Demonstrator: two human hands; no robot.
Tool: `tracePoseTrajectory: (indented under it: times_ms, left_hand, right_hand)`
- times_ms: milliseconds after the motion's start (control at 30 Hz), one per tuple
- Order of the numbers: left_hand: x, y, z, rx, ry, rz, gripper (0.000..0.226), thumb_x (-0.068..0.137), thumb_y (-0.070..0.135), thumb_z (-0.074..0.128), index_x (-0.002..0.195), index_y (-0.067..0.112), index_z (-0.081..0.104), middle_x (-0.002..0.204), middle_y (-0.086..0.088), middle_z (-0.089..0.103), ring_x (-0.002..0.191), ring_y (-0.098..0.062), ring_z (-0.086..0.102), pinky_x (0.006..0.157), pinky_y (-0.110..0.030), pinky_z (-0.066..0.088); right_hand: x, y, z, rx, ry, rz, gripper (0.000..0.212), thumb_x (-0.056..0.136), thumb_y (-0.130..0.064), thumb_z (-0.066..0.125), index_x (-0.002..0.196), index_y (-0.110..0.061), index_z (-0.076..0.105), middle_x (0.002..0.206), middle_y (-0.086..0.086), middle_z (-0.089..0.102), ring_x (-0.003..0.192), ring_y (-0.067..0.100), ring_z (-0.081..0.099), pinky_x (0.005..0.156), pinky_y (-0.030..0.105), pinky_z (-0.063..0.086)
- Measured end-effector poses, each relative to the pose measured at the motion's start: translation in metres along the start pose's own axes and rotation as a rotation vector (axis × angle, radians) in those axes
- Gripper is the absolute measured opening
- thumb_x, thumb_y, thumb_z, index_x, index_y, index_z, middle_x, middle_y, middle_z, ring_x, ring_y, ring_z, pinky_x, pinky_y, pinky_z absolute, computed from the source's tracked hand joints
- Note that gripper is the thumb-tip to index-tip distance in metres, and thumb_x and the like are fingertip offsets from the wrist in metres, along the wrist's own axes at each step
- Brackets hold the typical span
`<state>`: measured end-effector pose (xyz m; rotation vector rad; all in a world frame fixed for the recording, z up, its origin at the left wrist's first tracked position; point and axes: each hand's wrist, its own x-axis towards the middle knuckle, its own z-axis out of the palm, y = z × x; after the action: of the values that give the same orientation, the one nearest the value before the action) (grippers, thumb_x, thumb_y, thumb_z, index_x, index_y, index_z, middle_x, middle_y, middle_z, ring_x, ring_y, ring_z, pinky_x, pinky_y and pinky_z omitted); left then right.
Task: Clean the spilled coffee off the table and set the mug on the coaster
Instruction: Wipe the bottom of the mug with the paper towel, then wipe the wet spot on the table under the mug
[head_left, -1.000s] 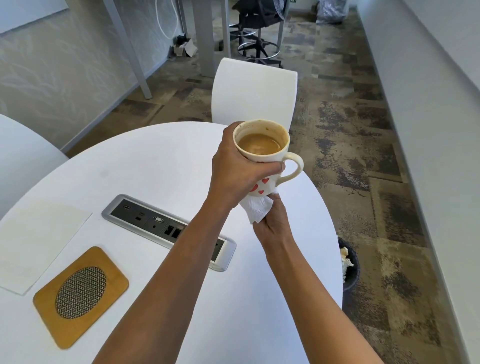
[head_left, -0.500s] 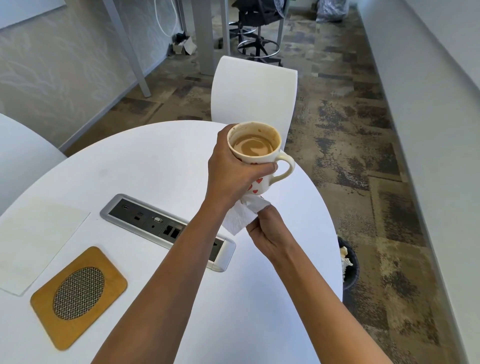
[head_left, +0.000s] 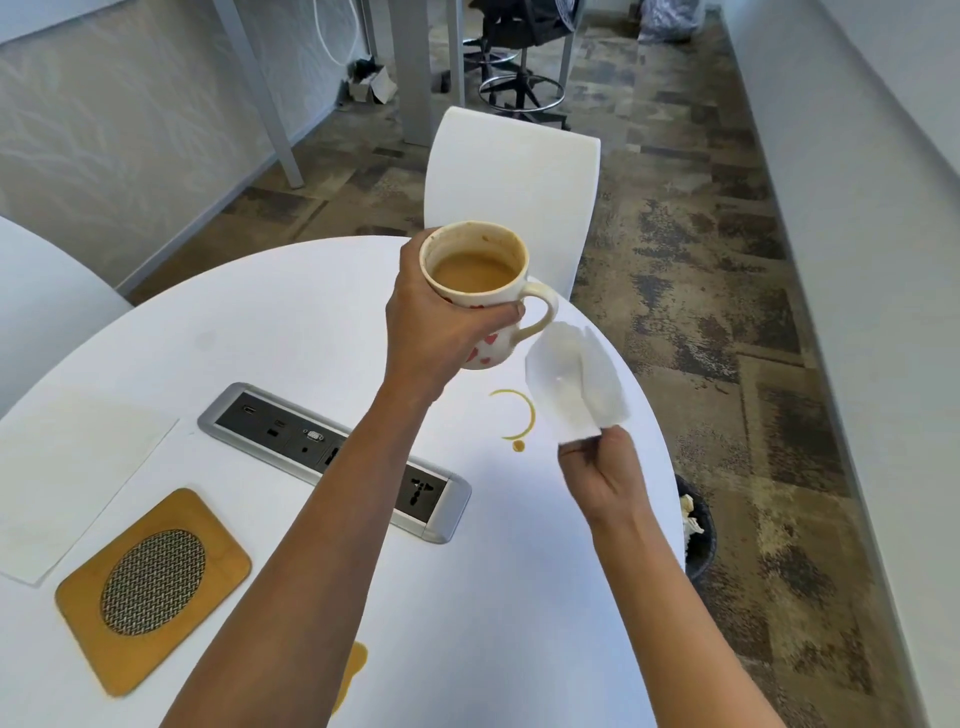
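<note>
Left hand gripping cream heart-print ceramic mug aloft; my right hand pinching crumpled white tissue, nearer brown coffee ring (just left, below) on white worktop.

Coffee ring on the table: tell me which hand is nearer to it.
Right. The right hand, pinching the tissue, hangs just right of the coffee ring. The left hand holds the mug lifted above and behind it.
</note>
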<state>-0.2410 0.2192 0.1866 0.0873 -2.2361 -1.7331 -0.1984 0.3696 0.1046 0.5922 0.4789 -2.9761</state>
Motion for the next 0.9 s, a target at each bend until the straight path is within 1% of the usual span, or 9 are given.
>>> tracePoseTrajectory:
  times_ms: [133, 233, 367, 500, 633, 700, 767, 833, 900]
  left_hand:
    - [0.004, -0.006, -0.007, 0.019, 0.014, -0.012, 0.088, 0.053, 0.028, 0.089, 0.128, 0.026, 0.043, 0.122, 0.007, 0.056, 0.109, -0.011, 0.054, 0.089, -0.033, 0.051]
    - [0.005, -0.008, -0.010, 0.014, 0.023, -0.020, 0.087, 0.053, 0.027, 0.089, 0.126, 0.027, 0.043, 0.120, 0.009, 0.057, 0.107, -0.009, 0.055, 0.086, -0.029, 0.051]
    - [0.006, -0.011, -0.011, 0.009, 0.029, -0.039, 0.085, 0.052, 0.026, 0.090, 0.124, 0.029, 0.044, 0.115, 0.013, 0.057, 0.105, -0.006, 0.055, 0.085, -0.028, 0.051]
    - [0.007, -0.016, -0.012, 0.027, 0.014, -0.037, 0.085, 0.055, 0.027, 0.089, 0.126, 0.028, 0.042, 0.117, 0.013, 0.055, 0.107, -0.008, 0.054, 0.085, -0.028, 0.050]
    - [0.008, -0.021, -0.011, 0.021, 0.037, -0.058, 0.083, 0.052, 0.025, 0.089, 0.122, 0.029, 0.045, 0.117, 0.012, 0.058, 0.105, -0.008, 0.056, 0.085, -0.030, 0.051]
    - [0.008, -0.024, -0.010, 0.029, 0.032, -0.058, 0.083, 0.052, 0.025, 0.089, 0.122, 0.030, 0.045, 0.118, 0.011, 0.057, 0.105, -0.008, 0.055, 0.084, -0.028, 0.050]
    - [0.008, -0.027, -0.010, 0.030, 0.030, -0.061, 0.083, 0.051, 0.026, 0.089, 0.121, 0.032, 0.045, 0.117, 0.012, 0.057, 0.104, -0.007, 0.056, 0.081, -0.024, 0.049]
    - [0.009, -0.030, -0.009, 0.032, 0.029, -0.069, 0.082, 0.051, 0.026, 0.089, 0.119, 0.034, 0.044, 0.115, 0.014, 0.057, 0.102, -0.004, 0.055, 0.078, -0.020, 0.048]
    - [0.009, -0.033, -0.008, 0.039, 0.025, -0.075, 0.081, 0.051, 0.026, 0.089, 0.118, 0.034, 0.044, 0.115, 0.014, 0.056, 0.102, -0.005, 0.055, 0.078, -0.020, 0.048]
  right_hand:
    - [0.021, -0.003, -0.015, -0.303, 0.112, -0.253, 0.031, 0.095, 0.000, 0.043, 0.117, -0.018, 0.056, 0.106, -0.001, 0.068, 0.089, 0.007, 0.067, 0.070, 0.018, 0.057]
    - [0.028, 0.001, -0.027, -0.613, 0.189, -0.435, 0.033, 0.097, -0.001, 0.042, 0.117, -0.021, 0.059, 0.121, -0.001, 0.061, 0.104, 0.009, 0.059, 0.076, 0.018, 0.054]
    - [0.033, 0.018, -0.051, -1.228, 0.167, -0.726, 0.049, 0.089, 0.010, 0.037, 0.115, -0.021, 0.066, 0.118, -0.004, 0.064, 0.112, 0.007, 0.056, 0.095, 0.018, 0.044]
    - [0.037, 0.027, -0.082, -1.770, -0.022, -0.634, 0.050, 0.093, 0.001, 0.039, 0.133, -0.026, 0.053, 0.141, -0.003, 0.048, 0.126, 0.007, 0.044, 0.100, 0.002, 0.025]
    - [0.037, 0.046, -0.106, -2.169, -0.291, -0.557, 0.046, 0.097, -0.020, 0.046, 0.142, -0.018, 0.039, 0.152, 0.004, 0.033, 0.140, 0.023, 0.032, 0.112, 0.030, 0.026]
    - [0.035, 0.056, -0.112, -2.210, -0.305, -0.501, 0.041, 0.097, -0.032, 0.047, 0.136, -0.018, 0.049, 0.148, 0.001, 0.042, 0.140, 0.022, 0.032, 0.115, 0.035, 0.023]
    - [0.034, 0.060, -0.116, -2.129, -0.214, -0.506, 0.026, 0.096, -0.032, 0.050, 0.113, -0.019, 0.065, 0.129, 0.000, 0.060, 0.126, 0.017, 0.047, 0.108, 0.037, 0.036]
    - [0.032, 0.060, -0.119, -2.068, -0.109, -0.524, 0.015, 0.094, -0.031, 0.053, 0.095, -0.019, 0.060, 0.101, -0.002, 0.067, 0.100, 0.017, 0.055, 0.083, 0.034, 0.048]
    - [0.031, 0.059, -0.119, -2.007, -0.066, -0.489, 0.014, 0.091, -0.029, 0.055, 0.102, -0.022, 0.051, 0.096, -0.004, 0.061, 0.095, 0.018, 0.055, 0.070, 0.026, 0.041]
